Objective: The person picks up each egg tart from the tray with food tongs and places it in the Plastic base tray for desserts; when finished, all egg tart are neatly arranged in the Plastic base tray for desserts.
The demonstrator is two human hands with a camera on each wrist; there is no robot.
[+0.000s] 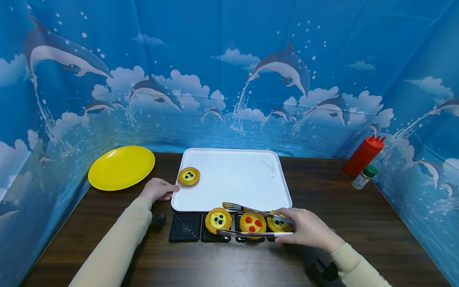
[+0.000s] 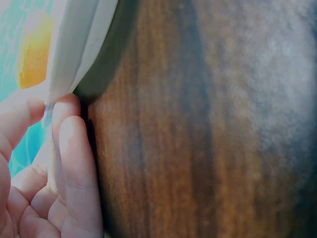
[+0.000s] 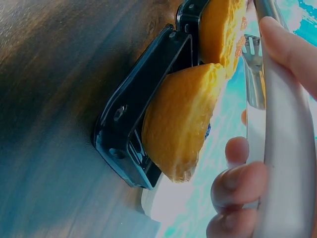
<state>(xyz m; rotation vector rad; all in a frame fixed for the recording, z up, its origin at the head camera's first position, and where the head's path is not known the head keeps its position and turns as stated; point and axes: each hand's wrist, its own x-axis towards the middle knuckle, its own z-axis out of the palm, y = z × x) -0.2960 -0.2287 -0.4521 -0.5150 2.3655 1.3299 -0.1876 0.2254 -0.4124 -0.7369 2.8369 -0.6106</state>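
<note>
My left hand [image 1: 160,189] pinches the left rim of a white tray [image 1: 236,179], thumb above and fingers beneath; the left wrist view shows the tray edge [image 2: 74,44] between them. On the tray's left part lies an egg tart [image 1: 189,176] with blue dots. Metal tongs [image 1: 254,234] are gripped in my right hand [image 1: 310,227], their arms spread apart. Their forked tips reach to a blue-dotted tart [image 1: 218,221], one near its upper right, one at its lower edge. Under the tongs sit a red-dotted tart [image 1: 252,224] and another blue-dotted tart [image 1: 277,222], partly hidden by the hand.
Several square black boxes [image 1: 184,227] stand in a row along the tray's front edge; the leftmost holds no tart. A yellow plate [image 1: 122,168] lies at the back left. At the back right are a red squeeze bottle [image 1: 363,156] and a green-capped shaker [image 1: 364,177].
</note>
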